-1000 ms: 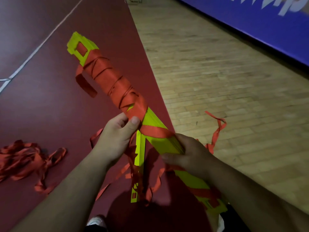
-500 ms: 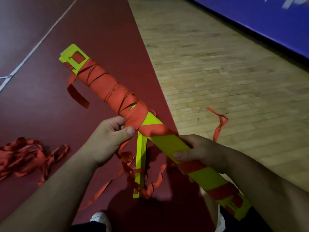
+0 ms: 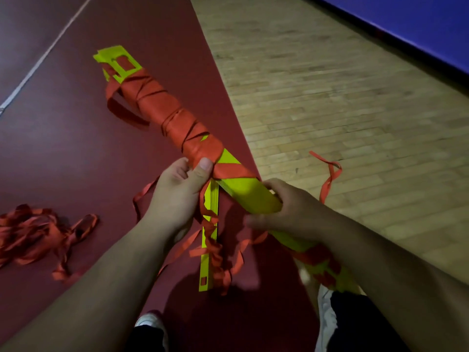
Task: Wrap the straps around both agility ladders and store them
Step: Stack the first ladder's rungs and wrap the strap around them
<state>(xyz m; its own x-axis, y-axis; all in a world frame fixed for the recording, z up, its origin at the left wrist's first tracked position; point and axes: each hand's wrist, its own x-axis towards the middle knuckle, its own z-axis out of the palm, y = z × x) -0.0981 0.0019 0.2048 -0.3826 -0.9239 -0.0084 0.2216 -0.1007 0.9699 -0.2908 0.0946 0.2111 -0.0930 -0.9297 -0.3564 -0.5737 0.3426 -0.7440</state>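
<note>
– Nearest the feet, what is listed?
– One white shoe [image 3: 149, 323]. Above it, loose slats [image 3: 206, 265] dangling, tangled in strap [image 3: 215, 252], not yet bundled.
– Hands?
– Left hand [image 3: 177, 191]: fingers curled round the ladder [image 3: 248, 191], thumb pinning the last strap turn. Right hand [image 3: 286, 207]: curled round the bare yellow stretch, just beside the left.
– Change from half a second back?
– The right hand has slid up the ladder, from a lower strap crossing to just below the binding. The turn count looks unchanged. Judgement: a regrip before the next turn, with roughly half the length bound.
– Further out?
– Wrap [image 3: 162, 107]: thick over the far half, with one loop hanging near the slotted end. Strap pile [image 3: 30, 232]: on the red floor [image 3: 76, 161], left, well apart. Strap tail [image 3: 330, 174]: on the wood floor [image 3: 342, 97], right. Blue wall [image 3: 418, 26] beyond.
– Containers?
– None in view, so no storage place is shown. Cannot tell whether the dangling slats are the second ladder.
</note>
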